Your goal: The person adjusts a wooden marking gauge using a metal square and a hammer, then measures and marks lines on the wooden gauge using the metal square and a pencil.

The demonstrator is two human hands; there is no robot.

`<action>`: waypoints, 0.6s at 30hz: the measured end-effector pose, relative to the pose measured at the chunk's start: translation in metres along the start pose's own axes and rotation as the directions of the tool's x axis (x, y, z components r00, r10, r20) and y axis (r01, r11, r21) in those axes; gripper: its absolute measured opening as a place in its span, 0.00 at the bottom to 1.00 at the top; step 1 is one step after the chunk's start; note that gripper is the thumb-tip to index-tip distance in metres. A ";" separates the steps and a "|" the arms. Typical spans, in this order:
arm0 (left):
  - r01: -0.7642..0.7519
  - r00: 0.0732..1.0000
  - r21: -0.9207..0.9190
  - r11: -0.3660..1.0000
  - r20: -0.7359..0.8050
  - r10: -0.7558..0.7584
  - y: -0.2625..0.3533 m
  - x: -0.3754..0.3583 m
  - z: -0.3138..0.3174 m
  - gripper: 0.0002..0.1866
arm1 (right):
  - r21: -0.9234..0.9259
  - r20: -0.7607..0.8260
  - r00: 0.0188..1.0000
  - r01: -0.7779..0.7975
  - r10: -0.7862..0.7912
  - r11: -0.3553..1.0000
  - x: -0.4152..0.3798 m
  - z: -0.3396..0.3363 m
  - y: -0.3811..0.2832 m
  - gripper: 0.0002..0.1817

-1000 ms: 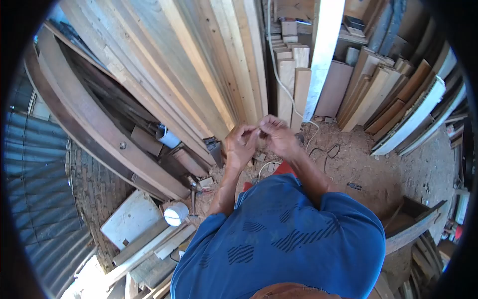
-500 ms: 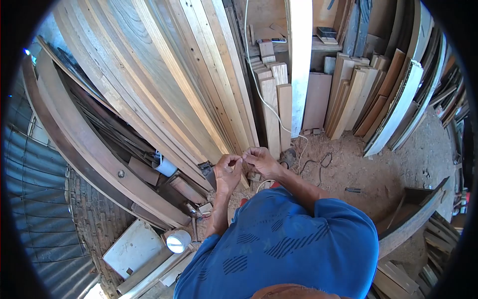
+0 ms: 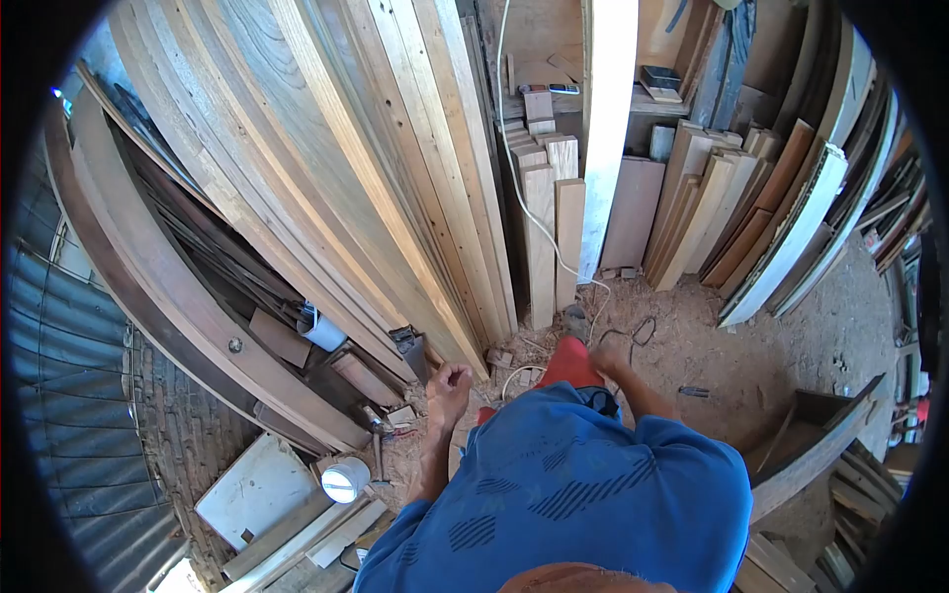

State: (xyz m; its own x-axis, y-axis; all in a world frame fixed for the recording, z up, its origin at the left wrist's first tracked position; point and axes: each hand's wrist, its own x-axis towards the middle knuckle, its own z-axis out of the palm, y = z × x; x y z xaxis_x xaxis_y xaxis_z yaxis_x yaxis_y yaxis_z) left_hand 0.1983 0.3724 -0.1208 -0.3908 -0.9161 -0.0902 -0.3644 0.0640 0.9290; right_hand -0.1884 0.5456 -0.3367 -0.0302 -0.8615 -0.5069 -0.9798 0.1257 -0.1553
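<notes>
My left hand (image 3: pixel 450 389) is raised in front of my body with thumb and fingers curled together in a pinch; anything between the fingertips is too small to make out. Close by it are the foot of the leaning boards (image 3: pixel 450 336) and a dark metal blade-like piece (image 3: pixel 415 358). Down beside the red cloth on my leg (image 3: pixel 569 364), my right hand (image 3: pixel 610 358) is blurred and its fingers do not show clearly. A dark cord (image 3: pixel 643 334) lies on the floor just beyond the right hand.
Short timber pieces (image 3: pixel 539 237) and a tall white board (image 3: pixel 605 138) stand ahead, with a white cable (image 3: pixel 524 193) hanging across. Sawdust covers the floor (image 3: pixel 682 341). To the left are a hammer (image 3: pixel 378 435), a lit white lamp (image 3: pixel 344 480) and a white panel (image 3: pixel 259 492).
My hands, fingertips together before, have come apart. My right hand has dropped right and down to my leg; the left has lowered slightly, still pinched.
</notes>
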 end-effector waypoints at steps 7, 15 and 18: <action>0.187 0.982 -0.162 0.969 0.008 -0.189 -0.019 0.009 0.036 0.05 | 0.252 0.049 0.991 -0.129 0.121 0.959 0.013 0.060 0.026 0.26; 0.131 0.991 -0.155 0.979 -0.013 -0.135 0.059 0.093 0.097 0.05 | 0.030 0.055 0.998 0.033 -0.034 0.999 0.072 -0.056 0.081 0.19; 0.142 0.984 -0.181 0.973 -0.078 -0.159 0.069 0.117 0.117 0.05 | -0.015 0.010 0.983 0.185 -0.185 0.983 0.128 -0.044 0.120 0.15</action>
State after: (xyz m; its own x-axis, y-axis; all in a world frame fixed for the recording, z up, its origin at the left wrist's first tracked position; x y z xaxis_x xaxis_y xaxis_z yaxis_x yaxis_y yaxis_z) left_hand 0.0287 0.3163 -0.1089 -0.2613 -0.9425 -0.2082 -0.2571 -0.1400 0.9562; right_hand -0.3189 0.4290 -0.3828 0.1531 -0.8649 -0.4780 -0.9714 -0.0431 -0.2333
